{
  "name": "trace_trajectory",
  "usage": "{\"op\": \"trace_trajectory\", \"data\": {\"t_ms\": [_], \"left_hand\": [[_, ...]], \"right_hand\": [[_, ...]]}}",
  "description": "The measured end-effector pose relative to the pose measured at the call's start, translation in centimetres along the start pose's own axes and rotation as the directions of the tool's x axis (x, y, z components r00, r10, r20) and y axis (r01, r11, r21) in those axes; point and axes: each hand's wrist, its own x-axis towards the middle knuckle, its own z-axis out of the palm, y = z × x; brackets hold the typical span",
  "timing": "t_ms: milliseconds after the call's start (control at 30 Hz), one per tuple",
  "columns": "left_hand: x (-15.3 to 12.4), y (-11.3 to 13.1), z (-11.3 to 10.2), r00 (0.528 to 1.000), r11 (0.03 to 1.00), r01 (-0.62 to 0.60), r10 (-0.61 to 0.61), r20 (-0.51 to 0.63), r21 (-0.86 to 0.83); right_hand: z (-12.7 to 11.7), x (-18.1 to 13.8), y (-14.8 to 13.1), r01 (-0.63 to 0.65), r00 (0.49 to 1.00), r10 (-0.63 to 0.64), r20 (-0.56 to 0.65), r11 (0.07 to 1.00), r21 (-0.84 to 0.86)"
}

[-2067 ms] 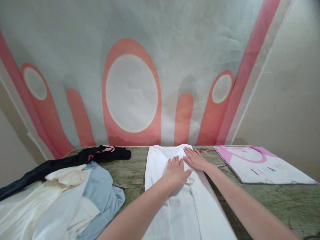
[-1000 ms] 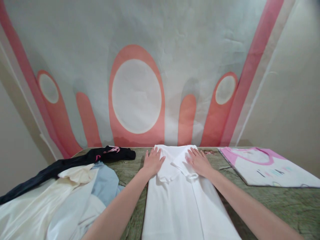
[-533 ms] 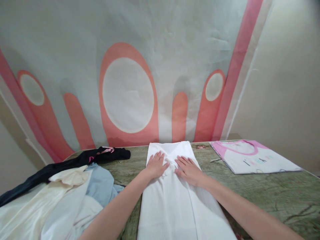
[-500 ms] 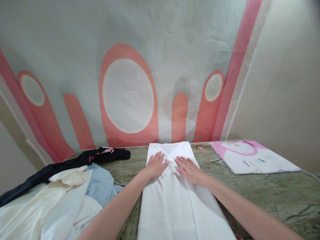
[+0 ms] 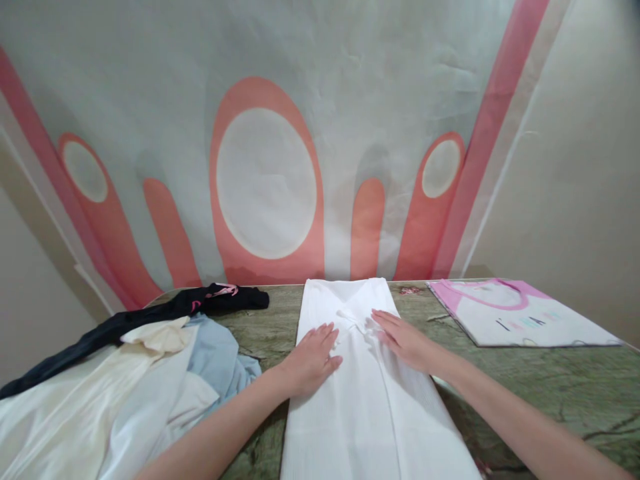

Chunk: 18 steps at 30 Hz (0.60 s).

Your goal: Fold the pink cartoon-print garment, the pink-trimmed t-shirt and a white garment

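Observation:
A long white garment, folded into a narrow strip, lies lengthwise on the table in front of me. Its far end shows a V-shaped neckline and a small gathered knot in the middle. My left hand rests flat on its left side, fingers stretched out. On the right side, just below the neckline, my right hand lies palm down with its fingers extended. Both palms touch the cloth and neither grips it. The garment's near end runs out of view at the bottom.
To the left lies a loose heap of cream and light blue clothes, with a black garment behind it. A folded white-and-pink T-shirt sits at the right on the wood-patterned table. A printed backdrop rises behind the table.
My hands have moved apart and a little toward me over the white cloth, the left one more. The gathered knot now shows between them. The view has shifted slightly.

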Motion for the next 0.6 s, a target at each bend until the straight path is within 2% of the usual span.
{"op": "trace_trajectory", "data": {"t_ms": [133,200,367,467,600], "left_hand": [[0.0,0.1,0.4,1.0,1.0,-0.005,0.005,-0.029,0.018],[-0.2,0.1,0.6,0.999,1.0,-0.014,0.014,-0.045,0.009],[-0.7,-0.7,0.3,0.99,1.0,-0.021,0.02,-0.14,-0.007],[-0.9,-1.6,-0.9,0.98,1.0,0.011,-0.014,-0.196,-0.014],[-1.2,-2.4,-2.2,0.982,0.998,0.047,-0.053,-0.182,-0.033]], "right_hand": [[1.0,-0.3,-0.8,0.026,0.993,-0.023,0.119,0.999,-0.02],[0.9,-0.2,-0.2,-0.006,0.996,0.003,0.087,0.999,0.036],[-0.6,0.3,1.7,-0.101,0.989,0.11,-0.103,0.991,0.091],[-1.0,0.1,1.7,-0.118,0.985,0.128,-0.115,0.989,0.09],[-0.8,-0.1,0.4,-0.069,0.989,0.073,-0.129,0.997,0.04]]}}
